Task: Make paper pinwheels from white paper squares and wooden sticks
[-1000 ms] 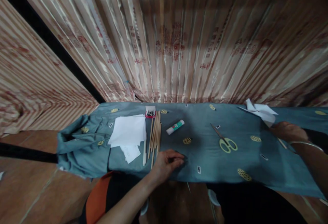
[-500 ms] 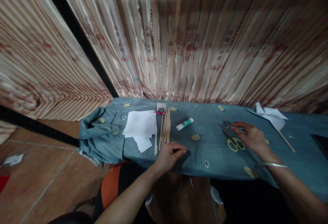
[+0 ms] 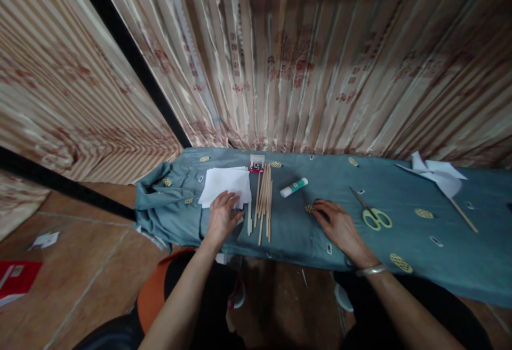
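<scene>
My left hand [image 3: 224, 217] reaches over the near edge of a stack of white paper [image 3: 224, 182], fingers spread; whether it touches the sheets I cannot tell. Part of the small paper piece under that hand is hidden. My right hand [image 3: 340, 230] hovers low above the cloth, thumb and fingers curved and apart, with nothing visible in them. Between the hands lie a bundle of thin wooden sticks [image 3: 264, 200] and a white-and-green glue stick [image 3: 294, 187]. Scissors [image 3: 374, 215] with light green handles lie to the right of my right hand.
At the right lies a white paper pinwheel [image 3: 440, 175] on a wooden stick. A small red-and-white box [image 3: 256, 165] of shiny metal bits stands behind the sticks. Blue-grey cloth [image 3: 460, 259] covers the narrow table. Behind it hangs a pleated curtain [image 3: 292, 110]; a dark pole [image 3: 136, 67] slants at left.
My left hand has moved left from beside the sticks to the paper stack, its fingers opening. My right hand has moved left, away from the scissors. The view has shifted slightly.
</scene>
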Demonstrator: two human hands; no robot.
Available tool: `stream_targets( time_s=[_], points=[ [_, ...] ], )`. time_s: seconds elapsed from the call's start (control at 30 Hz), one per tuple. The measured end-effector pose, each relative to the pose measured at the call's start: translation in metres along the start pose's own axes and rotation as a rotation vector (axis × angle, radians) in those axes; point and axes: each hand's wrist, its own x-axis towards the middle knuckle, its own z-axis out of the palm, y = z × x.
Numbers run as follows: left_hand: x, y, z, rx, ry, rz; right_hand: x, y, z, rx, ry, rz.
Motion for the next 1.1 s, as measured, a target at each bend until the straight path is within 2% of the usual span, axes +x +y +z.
stream_targets(
  time_s=[0.1,0.27,0.43,0.53,0.63,0.73,0.87,0.93,1.0,1.1],
  points=[
    [-0.002,0.000,0.005,0.003,0.033,0.019,0.002,0.002,-0.001,0.020,-0.006,0.017],
    [0.001,0.003,0.002,-0.047,0.072,0.008,0.004,-0.001,-0.002,0.049,0.009,0.024],
    [0.006,0.009,-0.010,-0.284,0.179,-0.073,0.005,-0.003,-0.006,0.063,0.015,0.019],
    [0.013,0.021,-0.024,-0.446,0.294,-0.147,0.005,-0.005,-0.009,0.071,0.039,0.033],
    [0.017,0.048,-0.038,-0.505,0.355,-0.095,0.006,-0.006,-0.013,0.093,0.069,0.052],
    [0.016,0.086,-0.040,-0.490,0.293,0.147,0.007,-0.004,-0.018,0.187,0.116,0.104],
    [0.005,0.136,-0.013,-0.455,0.142,0.525,0.008,0.008,-0.026,0.468,0.119,0.337],
    [-0.003,0.153,0.007,-0.458,0.053,0.597,0.006,0.019,-0.030,0.664,0.120,0.465],
    [-0.010,0.162,0.025,-0.466,-0.063,0.607,0.003,0.030,-0.035,0.800,0.137,0.535],
    [-0.016,0.169,0.043,-0.465,-0.219,0.567,-0.004,0.045,-0.045,0.747,0.205,0.542]
  ],
)
